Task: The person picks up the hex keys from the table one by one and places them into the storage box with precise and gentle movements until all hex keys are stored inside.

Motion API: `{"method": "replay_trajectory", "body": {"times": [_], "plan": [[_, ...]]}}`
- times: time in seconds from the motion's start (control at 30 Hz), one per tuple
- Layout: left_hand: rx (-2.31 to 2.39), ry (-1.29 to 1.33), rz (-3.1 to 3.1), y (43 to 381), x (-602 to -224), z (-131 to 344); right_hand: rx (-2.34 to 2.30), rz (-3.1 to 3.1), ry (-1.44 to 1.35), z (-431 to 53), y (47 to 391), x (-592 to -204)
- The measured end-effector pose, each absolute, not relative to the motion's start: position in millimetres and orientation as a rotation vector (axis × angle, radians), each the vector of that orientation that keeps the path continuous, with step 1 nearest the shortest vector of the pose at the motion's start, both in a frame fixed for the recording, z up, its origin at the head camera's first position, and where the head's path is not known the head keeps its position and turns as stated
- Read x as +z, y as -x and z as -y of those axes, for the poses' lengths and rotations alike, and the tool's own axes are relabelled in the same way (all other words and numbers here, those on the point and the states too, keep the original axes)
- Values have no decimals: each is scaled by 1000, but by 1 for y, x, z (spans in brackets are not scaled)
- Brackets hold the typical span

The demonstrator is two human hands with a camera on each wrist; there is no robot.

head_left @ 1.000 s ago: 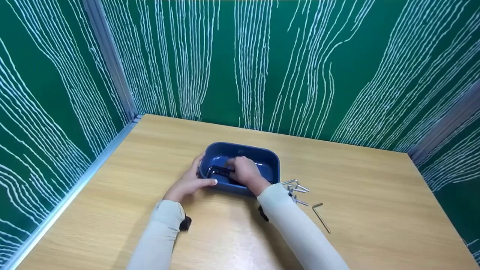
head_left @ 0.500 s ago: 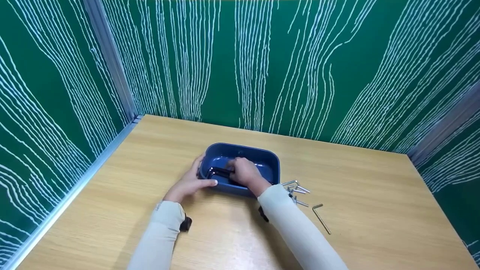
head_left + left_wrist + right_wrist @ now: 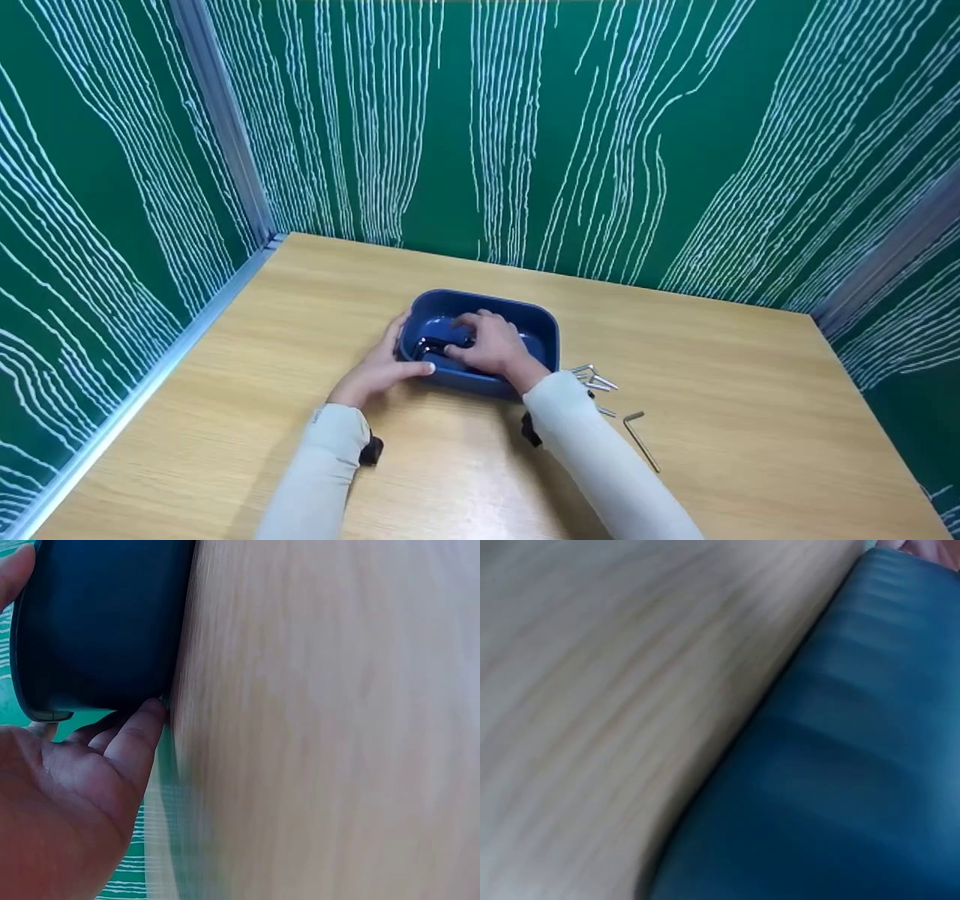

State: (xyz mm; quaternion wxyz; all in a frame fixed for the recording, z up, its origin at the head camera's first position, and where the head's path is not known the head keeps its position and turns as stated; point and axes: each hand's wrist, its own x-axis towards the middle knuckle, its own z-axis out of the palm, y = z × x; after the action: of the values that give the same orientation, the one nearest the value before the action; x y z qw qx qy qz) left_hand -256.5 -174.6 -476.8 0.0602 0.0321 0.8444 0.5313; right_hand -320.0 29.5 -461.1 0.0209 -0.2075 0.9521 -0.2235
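A dark blue bin [image 3: 544,319] sits on the wooden table. My left hand [image 3: 379,369] grips its left end, thumb over the front rim and fingers along the end wall. In the left wrist view the fingers of my left hand [image 3: 82,780] bend against the bin wall [image 3: 105,622]. Black L-shaped hex keys [image 3: 429,345] lie at the left inside the bin. Over them, inside the bin, my right hand [image 3: 495,345] has its thumb and fingers spread apart. The right wrist view shows only the bin's outer side [image 3: 832,757] and the table.
Several silver L-shaped hex keys [image 3: 600,381] lie right of the bin, partly behind the right sleeve [image 3: 600,450]. A single brass-toned hex key [image 3: 641,442] lies farther right. Green walls [image 3: 450,150] with white lines stand behind the table [image 3: 712,360].
My right thumb and fingers have parted above the black hex keys, and the hand has turned slightly. The left hand and the bin have stayed put.
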Motion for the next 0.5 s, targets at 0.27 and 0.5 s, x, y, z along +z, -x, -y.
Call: {"method": "replay_trajectory", "body": {"times": [0.27,0.5], "plan": [[1610,-85,-2514,255,-477,174,-754,-2876,629,-44,315,-449],[1618,-78,-2529,256,-478,175,-789,-2886,655,-56,314,-432]]}}
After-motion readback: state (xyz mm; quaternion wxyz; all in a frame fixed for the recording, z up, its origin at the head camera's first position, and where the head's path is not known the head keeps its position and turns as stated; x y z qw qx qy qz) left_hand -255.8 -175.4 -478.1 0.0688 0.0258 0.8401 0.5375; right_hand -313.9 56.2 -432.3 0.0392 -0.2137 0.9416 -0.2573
